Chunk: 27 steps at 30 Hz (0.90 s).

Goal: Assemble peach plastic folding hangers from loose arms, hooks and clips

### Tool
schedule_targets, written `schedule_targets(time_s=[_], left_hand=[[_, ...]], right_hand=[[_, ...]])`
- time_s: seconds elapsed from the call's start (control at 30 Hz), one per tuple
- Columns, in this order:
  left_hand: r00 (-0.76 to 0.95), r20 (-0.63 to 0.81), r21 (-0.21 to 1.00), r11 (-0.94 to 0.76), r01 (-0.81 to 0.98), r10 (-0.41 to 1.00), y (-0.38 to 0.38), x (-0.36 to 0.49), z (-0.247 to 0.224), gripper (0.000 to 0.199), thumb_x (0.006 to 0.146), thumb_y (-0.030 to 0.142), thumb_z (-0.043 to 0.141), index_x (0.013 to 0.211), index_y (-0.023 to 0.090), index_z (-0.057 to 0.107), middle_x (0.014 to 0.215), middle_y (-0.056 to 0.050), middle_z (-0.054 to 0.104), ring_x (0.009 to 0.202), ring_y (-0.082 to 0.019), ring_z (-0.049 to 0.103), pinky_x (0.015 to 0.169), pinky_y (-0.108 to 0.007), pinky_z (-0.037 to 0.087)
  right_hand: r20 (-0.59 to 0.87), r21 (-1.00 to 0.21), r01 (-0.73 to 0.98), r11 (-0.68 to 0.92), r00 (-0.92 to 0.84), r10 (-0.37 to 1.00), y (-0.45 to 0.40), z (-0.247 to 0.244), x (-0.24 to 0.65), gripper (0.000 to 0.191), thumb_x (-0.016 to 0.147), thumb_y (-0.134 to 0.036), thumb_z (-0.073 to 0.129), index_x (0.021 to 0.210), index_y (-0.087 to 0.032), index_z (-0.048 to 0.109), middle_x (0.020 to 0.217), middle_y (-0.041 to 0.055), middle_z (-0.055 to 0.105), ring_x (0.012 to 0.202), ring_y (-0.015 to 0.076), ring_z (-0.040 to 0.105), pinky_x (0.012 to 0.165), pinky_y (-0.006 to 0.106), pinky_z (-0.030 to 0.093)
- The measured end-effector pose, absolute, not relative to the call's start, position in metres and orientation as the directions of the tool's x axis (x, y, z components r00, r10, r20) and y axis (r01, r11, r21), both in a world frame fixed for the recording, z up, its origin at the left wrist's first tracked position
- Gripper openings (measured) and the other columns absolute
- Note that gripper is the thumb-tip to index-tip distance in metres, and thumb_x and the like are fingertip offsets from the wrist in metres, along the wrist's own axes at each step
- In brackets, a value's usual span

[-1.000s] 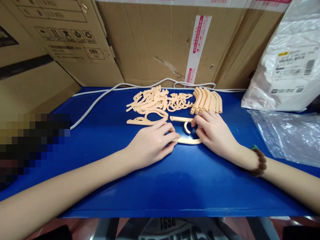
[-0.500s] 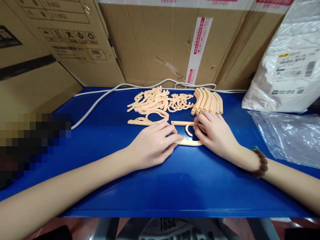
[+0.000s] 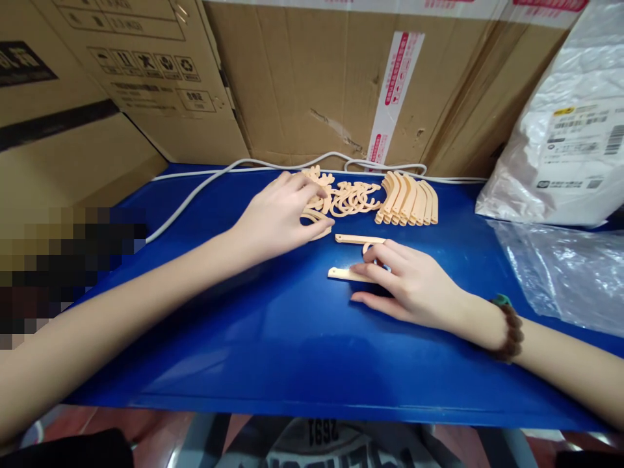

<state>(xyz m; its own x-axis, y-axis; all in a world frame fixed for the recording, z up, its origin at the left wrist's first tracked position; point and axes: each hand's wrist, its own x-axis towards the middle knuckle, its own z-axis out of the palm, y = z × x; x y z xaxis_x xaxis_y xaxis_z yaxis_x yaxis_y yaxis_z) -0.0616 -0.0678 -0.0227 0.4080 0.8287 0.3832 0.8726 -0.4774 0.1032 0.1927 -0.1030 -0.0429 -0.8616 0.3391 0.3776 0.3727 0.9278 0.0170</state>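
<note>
My left hand (image 3: pixel 280 211) reaches over the left part of a pile of cream plastic pieces (image 3: pixel 319 203), its fingers apart. Part of the pile is hidden under it. My right hand (image 3: pixel 414 283) rests its fingers on a flat cream bar (image 3: pixel 341 273), with the thumb held apart. Just behind that bar lies another straight cream bar (image 3: pixel 358 239), and a small curved piece (image 3: pixel 366 248) is partly covered by my right fingers. Small hooks (image 3: pixel 353 198) lie heaped in the middle. A row of curved arms (image 3: pixel 409 200) stands behind my right hand.
Cardboard boxes (image 3: pixel 312 84) line the back and left of the blue table (image 3: pixel 273 344). A white cable (image 3: pixel 195 188) runs along the back. At the right are a white parcel bag (image 3: pixel 560 156) and a clear plastic bag (image 3: pixel 560 273).
My left hand has left the front bar and moved back and left to the pile. My right hand has shifted slightly forward toward me, and its fingers have spread over the front bar.
</note>
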Motion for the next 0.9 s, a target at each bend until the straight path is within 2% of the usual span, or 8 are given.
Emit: schedule_targets(time_s=[0.1, 0.2, 0.27, 0.43, 0.67, 0.77, 0.9], left_hand=[[0.369, 0.302, 0.01, -0.39, 0.921, 0.879, -0.045, -0.064, -0.019, 0.053, 0.086, 0.048, 0.062, 0.126, 0.013, 0.057, 0.124, -0.014, 0.058, 0.121, -0.034, 0.051, 0.105, -0.045, 0.039], [0.324, 0.264, -0.015, -0.332, 0.943, 0.909, -0.028, -0.066, -0.019, 0.056, 0.086, 0.05, 0.059, 0.129, 0.014, 0.056, 0.122, -0.014, 0.06, 0.119, -0.034, 0.053, 0.103, -0.045, 0.04], [0.308, 0.248, -0.014, -0.314, 0.949, 0.919, -0.021, -0.067, -0.018, 0.053, 0.087, 0.049, 0.057, 0.126, 0.014, 0.059, 0.12, -0.014, 0.062, 0.117, -0.034, 0.054, 0.1, -0.045, 0.041], [0.288, 0.225, 0.029, -0.302, 0.953, 0.931, -0.013, -0.069, -0.012, 0.045, 0.084, 0.044, 0.06, 0.119, 0.017, 0.064, 0.117, -0.011, 0.067, 0.113, -0.033, 0.057, 0.096, -0.043, 0.041], [0.303, 0.243, 0.06, -0.326, 0.944, 0.922, -0.003, -0.068, -0.013, 0.043, 0.079, 0.04, 0.065, 0.115, 0.017, 0.066, 0.11, -0.01, 0.07, 0.105, -0.033, 0.061, 0.089, -0.043, 0.042], [0.306, 0.256, 0.079, -0.335, 0.939, 0.917, -0.003, -0.066, -0.015, 0.032, 0.08, 0.03, 0.06, 0.108, 0.018, 0.068, 0.1, -0.008, 0.071, 0.095, -0.028, 0.064, 0.083, -0.038, 0.043], [0.326, 0.279, 0.071, -0.358, 0.931, 0.903, -0.009, -0.063, -0.013, 0.02, 0.084, 0.023, 0.05, 0.09, 0.017, 0.068, 0.086, -0.006, 0.067, 0.081, -0.023, 0.063, 0.074, -0.034, 0.043]], right_hand=[[0.334, -0.096, 0.357, 0.929, -0.868, 0.368, -0.098, -0.045, 0.193, 0.031, 0.097, -0.038, 0.054, 0.109, -0.011, 0.065, 0.096, 0.0096, 0.059, 0.094, 0.0207, 0.056, 0.084, 0.032, 0.048], [0.288, -0.132, 0.356, 0.925, -0.879, 0.38, -0.096, -0.045, 0.192, 0.025, 0.101, -0.031, 0.046, 0.102, -0.013, 0.064, 0.092, 0.0084, 0.059, 0.088, 0.0198, 0.056, 0.081, 0.033, 0.048], [0.278, -0.093, 0.361, 0.928, -0.886, 0.372, -0.098, -0.044, 0.191, 0.026, 0.102, -0.027, 0.041, 0.099, -0.013, 0.063, 0.09, 0.0081, 0.059, 0.083, 0.0192, 0.056, 0.078, 0.033, 0.048], [0.312, 0.062, 0.345, 0.937, -0.898, 0.31, -0.106, -0.042, 0.191, 0.026, 0.105, -0.025, 0.037, 0.103, -0.013, 0.059, 0.088, 0.006, 0.063, 0.076, 0.0157, 0.059, 0.069, 0.028, 0.046], [0.338, 0.153, 0.337, 0.929, -0.901, 0.271, -0.109, -0.043, 0.192, 0.027, 0.106, -0.026, 0.037, 0.103, -0.013, 0.06, 0.079, 0.0006, 0.063, 0.061, 0.0111, 0.057, 0.057, 0.026, 0.041], [0.346, 0.195, 0.338, 0.921, -0.902, 0.257, -0.109, -0.042, 0.192, 0.029, 0.106, -0.026, 0.035, 0.1, -0.014, 0.061, 0.076, -0.0005, 0.061, 0.057, 0.0104, 0.054, 0.055, 0.026, 0.039], [0.37, 0.221, 0.359, 0.907, -0.891, 0.262, -0.109, -0.044, 0.192, 0.027, 0.106, -0.027, 0.038, 0.101, -0.014, 0.061, 0.076, -0.0013, 0.061, 0.056, 0.0104, 0.053, 0.052, 0.027, 0.036]])
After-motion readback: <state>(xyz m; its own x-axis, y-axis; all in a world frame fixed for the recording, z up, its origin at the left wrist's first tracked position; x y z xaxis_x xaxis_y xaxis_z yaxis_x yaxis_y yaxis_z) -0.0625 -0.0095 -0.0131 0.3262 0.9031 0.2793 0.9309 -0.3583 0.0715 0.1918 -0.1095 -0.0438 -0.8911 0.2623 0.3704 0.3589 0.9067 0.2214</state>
